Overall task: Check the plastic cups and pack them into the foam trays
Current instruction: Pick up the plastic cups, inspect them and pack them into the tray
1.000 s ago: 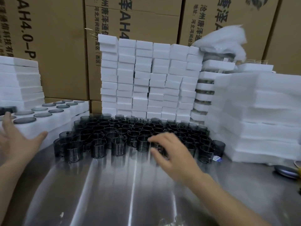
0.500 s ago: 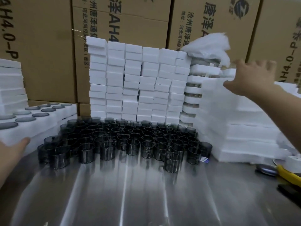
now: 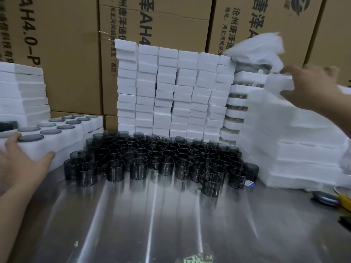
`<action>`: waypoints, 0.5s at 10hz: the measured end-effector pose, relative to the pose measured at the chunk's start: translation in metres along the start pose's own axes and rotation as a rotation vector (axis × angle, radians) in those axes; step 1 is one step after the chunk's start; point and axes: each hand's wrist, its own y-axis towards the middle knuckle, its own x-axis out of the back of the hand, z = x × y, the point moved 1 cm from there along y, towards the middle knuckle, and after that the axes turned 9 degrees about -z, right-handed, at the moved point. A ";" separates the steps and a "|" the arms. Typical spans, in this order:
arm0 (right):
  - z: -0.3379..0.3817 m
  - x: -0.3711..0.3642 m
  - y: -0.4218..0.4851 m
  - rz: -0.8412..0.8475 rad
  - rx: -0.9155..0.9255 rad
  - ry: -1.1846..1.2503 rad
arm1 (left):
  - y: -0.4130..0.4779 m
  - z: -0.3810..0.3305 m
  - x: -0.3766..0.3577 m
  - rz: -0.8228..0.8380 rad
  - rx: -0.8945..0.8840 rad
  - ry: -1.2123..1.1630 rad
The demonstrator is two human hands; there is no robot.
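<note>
Head view: one wide shot looking down over the steel table, which is streaked with glare
Left hand: near left, fingers spread wide and straight, holding nothing; the thumb lies against the near wall of the filled foam tray and one fingertip rests on its top
Filled foam tray: at the left of the table, on top of more white foam; dark round discs show in its holes
Right hand: far right and raised; fingers over the top foam tray, thumb under its near edge, gripping it
Top foam tray: uppermost on the right foam stack; blurred
Plastic cups: dark, see-through and upright, packed in rows at the far middle of the table, between the filled foam tray and the right foam stack
Lone cup: just nearer than the rows, towards the right
In the way: the cup rows fill the table between the two hands
Foam blocks: a white wall just behind the cups
Loaded trays: a column right of the blocks, with crumpled white wrap on top
Left foam stack: far left
Cardboard boxes: printed, along the far back
Blue label: on the table at the foot of the right foam stack
Yellow thing: right edge, cut off; I cannot tell what it is
</note>
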 end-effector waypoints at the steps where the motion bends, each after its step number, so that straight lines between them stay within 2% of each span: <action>1: 0.045 0.026 -0.016 -0.118 0.107 0.210 | 0.033 0.046 -0.038 -0.193 0.011 0.086; 2: 0.112 0.057 -0.061 -0.170 0.280 0.440 | 0.040 0.053 -0.027 -0.053 0.015 0.040; 3: 0.182 0.072 -0.132 -0.113 0.438 0.660 | 0.019 0.022 -0.003 -0.056 0.048 0.080; 4: 0.244 0.063 -0.205 0.005 0.508 0.830 | 0.007 0.004 0.007 -0.051 0.019 0.114; 5: 0.290 0.037 -0.257 0.190 0.533 0.800 | 0.005 -0.002 0.007 -0.017 -0.029 0.086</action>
